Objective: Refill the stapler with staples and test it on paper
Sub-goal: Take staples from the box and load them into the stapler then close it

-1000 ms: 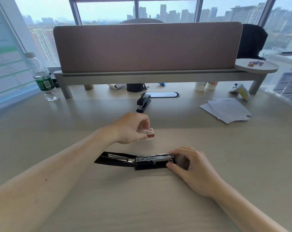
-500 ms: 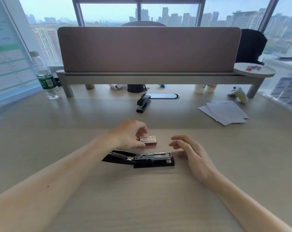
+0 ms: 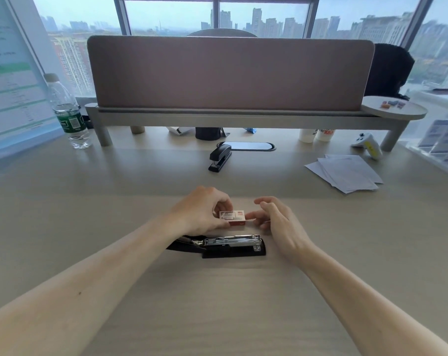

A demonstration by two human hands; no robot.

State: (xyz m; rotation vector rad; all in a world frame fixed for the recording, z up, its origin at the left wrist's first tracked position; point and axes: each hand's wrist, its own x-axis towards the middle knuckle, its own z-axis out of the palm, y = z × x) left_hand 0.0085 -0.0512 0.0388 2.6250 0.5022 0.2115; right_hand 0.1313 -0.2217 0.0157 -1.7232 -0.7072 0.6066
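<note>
A black stapler lies flipped open on the desk in front of me, its metal staple channel facing up. Just behind it, my left hand grips a small red and white staple box by its left end, a little above the desk. My right hand has its fingertips touching the box's right end, fingers loosely apart. A loose stack of white paper sheets lies at the right rear of the desk.
A second black stapler, closed, sits at the middle rear by a cable slot. A water bottle stands at the left rear. A raised shelf with a divider panel spans the back; a white controller rests at its right leg.
My right hand left the open stapler's front end and moved up to the staple box's right end. My left hand turned the box so its label faces up.
</note>
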